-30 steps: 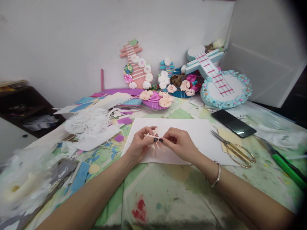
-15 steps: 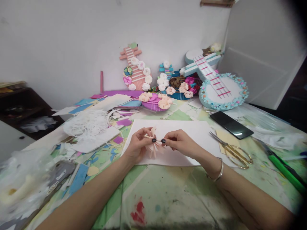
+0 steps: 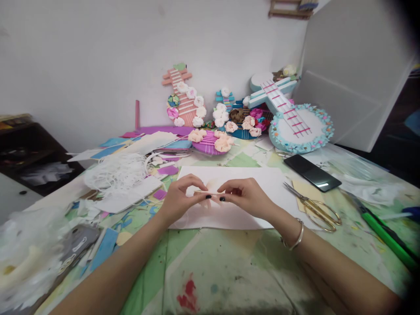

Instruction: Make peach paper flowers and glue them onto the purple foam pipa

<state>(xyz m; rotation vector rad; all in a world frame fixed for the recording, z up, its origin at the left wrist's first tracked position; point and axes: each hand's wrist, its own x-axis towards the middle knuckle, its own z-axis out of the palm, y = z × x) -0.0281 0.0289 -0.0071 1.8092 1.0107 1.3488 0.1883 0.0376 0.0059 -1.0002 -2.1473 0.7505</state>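
Above a white sheet of paper (image 3: 226, 218), my left hand (image 3: 180, 195) and my right hand (image 3: 248, 194) pinch a pale pink piece of pleated paper (image 3: 213, 192) between thumbs and fingers. A narrow, flat edge of it runs level between the two hands. Its looser folds look blurred behind and below the fingertips, so their exact shape is hard to make out. The hands are a small gap apart. To the right of my right hand lie gold-handled scissors (image 3: 316, 212) on a pale yellow paper piece (image 3: 302, 192).
A black phone (image 3: 312, 173) and a green-handled cutting tool (image 3: 387, 236) lie on the right. Tangled white cord (image 3: 114, 175), paper scraps and a grey phone case (image 3: 77, 245) fill the left. Flower-trimmed paper guitars, including a light blue one (image 3: 300, 129), line the wall.
My hands have turned the pink paper so that its narrow edge lies level between them; before, its folds fanned out upward and downward. The camera view has shifted slightly.
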